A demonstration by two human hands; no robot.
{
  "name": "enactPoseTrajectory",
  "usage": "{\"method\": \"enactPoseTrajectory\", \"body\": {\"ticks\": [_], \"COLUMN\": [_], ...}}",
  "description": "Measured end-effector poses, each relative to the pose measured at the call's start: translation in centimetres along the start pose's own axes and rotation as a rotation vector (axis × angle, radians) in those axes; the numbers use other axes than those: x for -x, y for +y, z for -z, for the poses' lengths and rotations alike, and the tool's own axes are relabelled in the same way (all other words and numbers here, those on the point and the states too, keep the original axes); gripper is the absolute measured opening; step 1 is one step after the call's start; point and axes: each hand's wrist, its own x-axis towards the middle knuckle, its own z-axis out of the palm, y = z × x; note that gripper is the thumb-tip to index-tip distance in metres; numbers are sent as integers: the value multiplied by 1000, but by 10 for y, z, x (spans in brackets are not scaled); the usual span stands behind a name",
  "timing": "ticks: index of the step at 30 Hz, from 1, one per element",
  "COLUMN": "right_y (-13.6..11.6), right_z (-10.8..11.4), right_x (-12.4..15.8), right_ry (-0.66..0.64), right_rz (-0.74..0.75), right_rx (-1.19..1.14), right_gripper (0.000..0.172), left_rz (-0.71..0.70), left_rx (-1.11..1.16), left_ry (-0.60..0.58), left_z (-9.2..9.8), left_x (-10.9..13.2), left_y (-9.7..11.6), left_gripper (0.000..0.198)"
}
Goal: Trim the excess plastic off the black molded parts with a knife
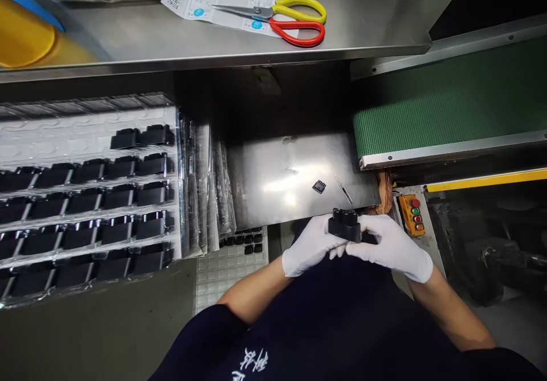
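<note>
L hand (311, 245) & R hand (393, 248) both in thin white gloves, snug fit, fingers fully covered, fabric looks smooth. Glove cuffs stop around the wrists, forearms bare past that: L forearm (252, 290) at lower left of centre, R forearm (453, 312) at lower right. Dark navy top (325, 318) fills bottom of frame, short-sleeved, w/ L sleeve (205, 330) showing lower left, plain dark fabric. White Chinese characters (250, 364) printed on top near bottom edge, left of centre, cut off by frame, so can't read them.
</note>
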Motion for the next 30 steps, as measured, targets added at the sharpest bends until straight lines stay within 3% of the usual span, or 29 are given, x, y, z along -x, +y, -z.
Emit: {"method": "enactPoseTrajectory", "body": {"ticks": [3, 11, 14, 17, 19, 22, 24, 27, 30], "right_y": [4, 18, 19, 17, 16, 17, 20, 26, 32], "right_z": [2, 5, 7, 10, 12, 19, 25, 36, 43], "right_x": [3, 9, 12, 16, 18, 21, 24, 29, 36], "right_ry": [-58, -51, 34, 143, 192, 211, 200, 156, 96], "right_rz": [-44, -93, -59, 110, 277, 435, 453, 360, 257], "right_rx": [-15, -57, -86, 46, 128, 143, 113, 24, -76], "right_gripper": [37, 38, 44, 39, 36, 36, 36, 35, 36], "left_rz": [6, -15, -170, -438, -566, -646, -636, -611, -706], "left_rx": [-17, -104, -339, -655, -744, -776, -777, -754, -675], "left_ry": [26, 107, 214, 291, 288, 288, 301, 353, 422], "left_z": [-3, -13, -17, -20, -21, -26, -30, -40, -51], "left_x": [4, 7, 5, 2, 0, -3, -5, -5, -3], "left_y": [3, 0, -3, -7, -9, -11, -10, -7, -2], "left_gripper": [33, 30, 26, 24, 19, 18, 21, 22, 15]}}
